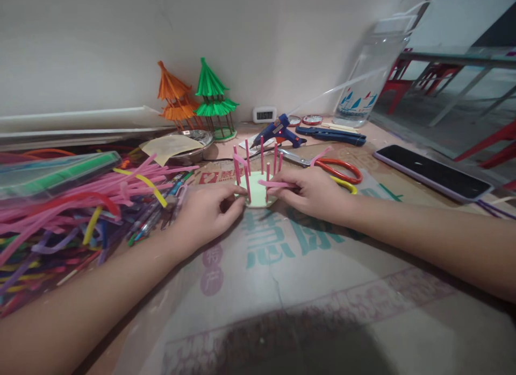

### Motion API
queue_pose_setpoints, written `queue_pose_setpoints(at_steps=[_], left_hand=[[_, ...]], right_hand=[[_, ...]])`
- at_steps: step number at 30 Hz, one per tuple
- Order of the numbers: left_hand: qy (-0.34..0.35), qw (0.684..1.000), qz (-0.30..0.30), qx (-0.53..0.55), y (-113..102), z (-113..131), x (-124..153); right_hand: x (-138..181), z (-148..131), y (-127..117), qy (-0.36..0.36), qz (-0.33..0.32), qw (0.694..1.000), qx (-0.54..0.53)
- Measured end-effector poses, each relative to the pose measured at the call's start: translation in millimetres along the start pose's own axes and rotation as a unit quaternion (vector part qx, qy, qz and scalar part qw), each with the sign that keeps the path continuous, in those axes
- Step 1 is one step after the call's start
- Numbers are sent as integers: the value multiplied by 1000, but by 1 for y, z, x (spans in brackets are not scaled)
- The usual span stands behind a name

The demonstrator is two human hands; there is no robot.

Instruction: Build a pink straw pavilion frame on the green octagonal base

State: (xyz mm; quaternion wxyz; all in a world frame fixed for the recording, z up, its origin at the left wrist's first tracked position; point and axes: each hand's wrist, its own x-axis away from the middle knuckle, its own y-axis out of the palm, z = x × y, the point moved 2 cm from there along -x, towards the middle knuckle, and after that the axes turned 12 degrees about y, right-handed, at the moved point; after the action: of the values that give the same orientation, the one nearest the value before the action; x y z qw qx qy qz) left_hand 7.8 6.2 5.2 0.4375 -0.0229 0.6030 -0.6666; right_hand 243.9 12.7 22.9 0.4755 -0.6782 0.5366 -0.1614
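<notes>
A round pale green base (pixel 258 198) lies on the covered table, with several pink sticks (pixel 262 155) standing upright around its rim. At its left edge, the thumb and index finger of my left hand (pixel 207 211) close on the base, beside a front stick. My right hand (pixel 312 192) is at the right side of the base, pinching a pink pipe cleaner (pixel 278 184) between thumb and fingers. One end of that pipe cleaner reaches left past a front stick, over the base. My right fingers hide part of the rim.
Pink and mixed-colour pipe cleaners (pixel 133 184) are heaped left. Behind stand orange (pixel 173 95) and green (pixel 212 87) pagoda models, a timer (pixel 265 114) and a blue glue gun (pixel 278 132). Scissors (pixel 342 169), a utility knife (pixel 330 135), a phone (pixel 433 171) and a clear bottle (pixel 363 79) lie or stand right.
</notes>
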Motion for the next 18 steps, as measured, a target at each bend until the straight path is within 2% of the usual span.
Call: queue_pose_setpoints(at_steps=[5,10,12,18], left_hand=[[0,1000,-20,2,3,-3,1],[22,1000,-7,-17,3,-1,0],[36,999,-2,-16,3,0,1],[46,999,-2,0,1,4,5]], right_hand=[[4,2,-14,-121,43,989,79],[9,4,-8,-285,3,940,187],[11,6,-4,-303,-23,933,193],[23,3,-6,-294,-69,941,153]])
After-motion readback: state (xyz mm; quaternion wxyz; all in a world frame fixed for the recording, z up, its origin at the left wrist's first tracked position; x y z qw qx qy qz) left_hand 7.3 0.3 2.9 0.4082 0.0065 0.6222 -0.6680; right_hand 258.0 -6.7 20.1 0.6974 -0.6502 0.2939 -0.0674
